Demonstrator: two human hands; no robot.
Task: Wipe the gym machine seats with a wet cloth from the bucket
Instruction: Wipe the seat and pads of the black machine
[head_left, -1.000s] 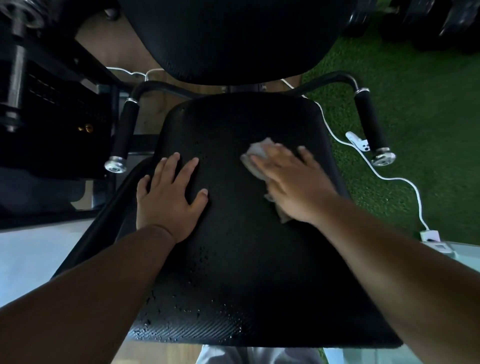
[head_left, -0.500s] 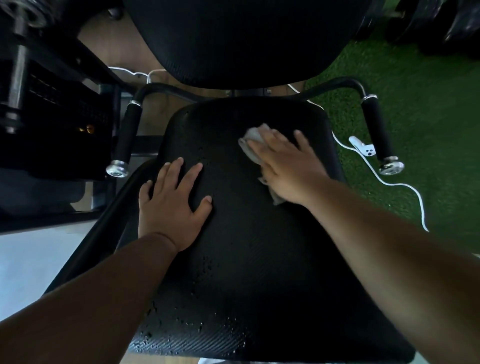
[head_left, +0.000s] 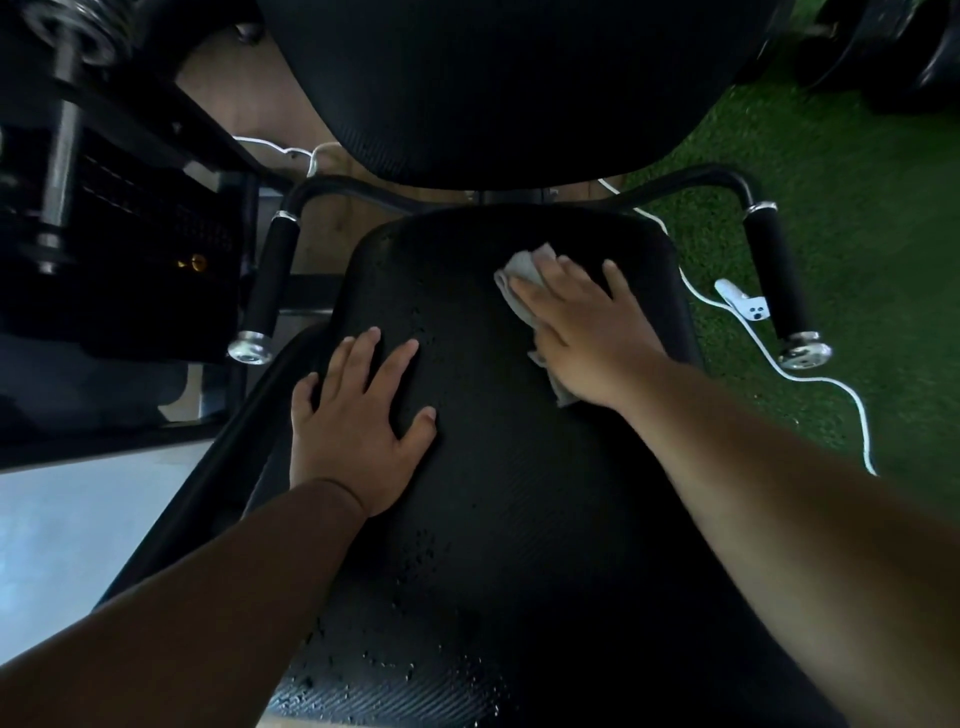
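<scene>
the black seat (head_left: 519, 493) of the gym machine fills most of the view, wide at the near edge and narrowing toward the far end, its textured surface dotted with water drops along the left side and near the front edge. above it hangs the black backrest (head_left: 498, 88), its rounded lower edge just over the far end of the seat. green turf (head_left: 857, 249) covers the floor on the right, and a dark machine frame (head_left: 104, 234) with metal rods stands on the left, with pale floor (head_left: 62, 535) below it. two black padded handles flank the seat: the left handle (head_left: 270, 280) and the right handle (head_left: 776, 280), each ending in a shiny metal cap. a white cable (head_left: 810, 379) snakes over the turf beside the right handle, passing a small white clip-like piece (head_left: 748, 306). the left hand (head_left: 358, 415) lies flat, palm down, on the left part of the seat, fingers spread apart and thumb out to the right, holding nothing. the right hand (head_left: 587, 332) lies palm down on the far right part of the seat, fingers held loosely apart and pressing down on the cloth (head_left: 519, 275). the cloth is light grey and crumpled, trapped between the palm and the seat, with one bunch poking out past the fingertips and a corner showing beneath the wrist side of the hand.
</scene>
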